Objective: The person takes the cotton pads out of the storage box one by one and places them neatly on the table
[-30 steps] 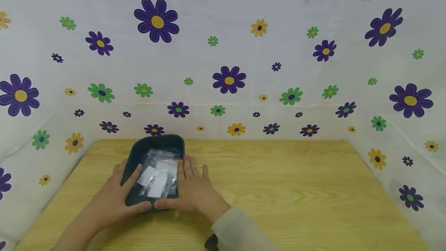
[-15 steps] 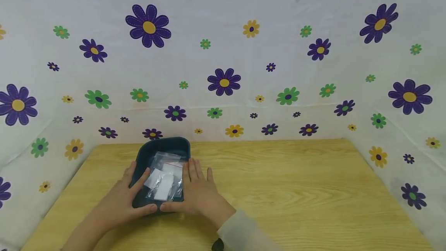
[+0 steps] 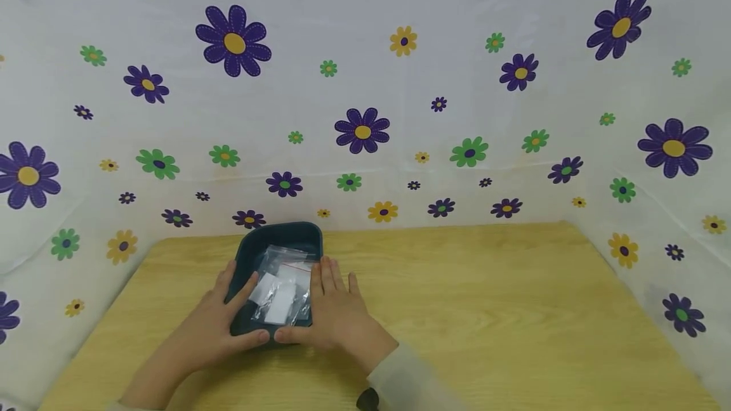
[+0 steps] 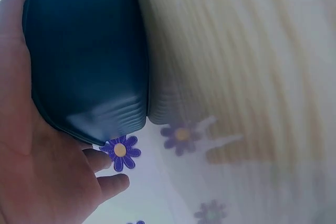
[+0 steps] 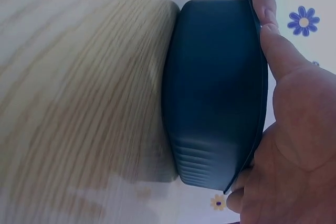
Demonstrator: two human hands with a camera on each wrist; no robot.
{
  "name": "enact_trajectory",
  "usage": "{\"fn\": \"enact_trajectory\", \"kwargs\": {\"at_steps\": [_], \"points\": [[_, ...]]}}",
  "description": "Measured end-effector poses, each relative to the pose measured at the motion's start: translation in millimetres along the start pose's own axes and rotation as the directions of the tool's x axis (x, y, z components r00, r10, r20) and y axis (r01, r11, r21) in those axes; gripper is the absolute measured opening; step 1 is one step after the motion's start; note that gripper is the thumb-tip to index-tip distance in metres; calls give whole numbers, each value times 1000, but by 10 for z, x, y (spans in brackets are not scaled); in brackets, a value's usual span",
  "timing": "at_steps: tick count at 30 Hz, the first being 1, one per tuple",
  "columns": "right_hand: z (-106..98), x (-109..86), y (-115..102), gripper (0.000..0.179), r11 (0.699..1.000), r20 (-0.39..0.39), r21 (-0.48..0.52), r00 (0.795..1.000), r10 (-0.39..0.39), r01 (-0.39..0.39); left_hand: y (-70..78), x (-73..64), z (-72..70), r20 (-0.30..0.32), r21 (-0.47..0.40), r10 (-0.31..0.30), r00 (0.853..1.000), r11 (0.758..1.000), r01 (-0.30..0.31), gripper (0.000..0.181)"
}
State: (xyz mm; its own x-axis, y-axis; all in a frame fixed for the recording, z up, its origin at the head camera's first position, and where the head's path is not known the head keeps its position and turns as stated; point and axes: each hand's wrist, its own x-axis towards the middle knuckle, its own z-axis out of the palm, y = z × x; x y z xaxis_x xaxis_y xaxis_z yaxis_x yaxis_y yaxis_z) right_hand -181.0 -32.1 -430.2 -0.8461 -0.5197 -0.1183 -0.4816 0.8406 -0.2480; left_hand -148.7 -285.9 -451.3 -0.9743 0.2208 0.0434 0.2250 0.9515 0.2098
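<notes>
A dark teal plastic bin (image 3: 273, 231) stands on the wooden table, toward its left side. Inside lie several clear zip-lock bags (image 3: 292, 254) with white flat pieces (image 3: 280, 302) in them. My left hand (image 3: 208, 328) rests along the bin's left side, fingers stretched forward and thumb at the near rim. Along the opposite side lies my right hand (image 3: 337, 316), its fingers straight and its thumb pointing at the left one. In the left wrist view, the fingertips (image 4: 113, 182) extend past the bin's far end. The right wrist view shows the bin's ribbed outer wall (image 5: 215, 93).
The pale wooden table (image 3: 485, 309) stretches to the right of the bin. White cloth (image 3: 297, 100) printed with flowers hangs behind it and on both sides. A small dark object (image 3: 367, 399) shows beside my right sleeve at the bottom edge.
The bin, with the bags inside, has slid a little to the right along the table, both hands moving with it. The head view has also shifted slightly.
</notes>
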Motion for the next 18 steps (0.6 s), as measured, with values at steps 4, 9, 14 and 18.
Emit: {"fn": "enact_trajectory", "kwargs": {"at_steps": [4,9,14,18], "points": [[-8,-40,130,128,1000,-19,4,1000,10,-10,110,79,31,-4,-4,12,1000,1000,-12,105],[-39,-107,262,126,999,-18,28,1000,23,-23,248,166,50,-2,-3,32,999,999,-32,105],[-46,-151,316,124,998,-22,50,999,25,-24,327,183,31,-2,-1,43,999,999,-43,104],[-51,-181,347,124,999,-21,46,999,29,-28,364,192,33,-1,-2,46,999,999,-46,104]]}}
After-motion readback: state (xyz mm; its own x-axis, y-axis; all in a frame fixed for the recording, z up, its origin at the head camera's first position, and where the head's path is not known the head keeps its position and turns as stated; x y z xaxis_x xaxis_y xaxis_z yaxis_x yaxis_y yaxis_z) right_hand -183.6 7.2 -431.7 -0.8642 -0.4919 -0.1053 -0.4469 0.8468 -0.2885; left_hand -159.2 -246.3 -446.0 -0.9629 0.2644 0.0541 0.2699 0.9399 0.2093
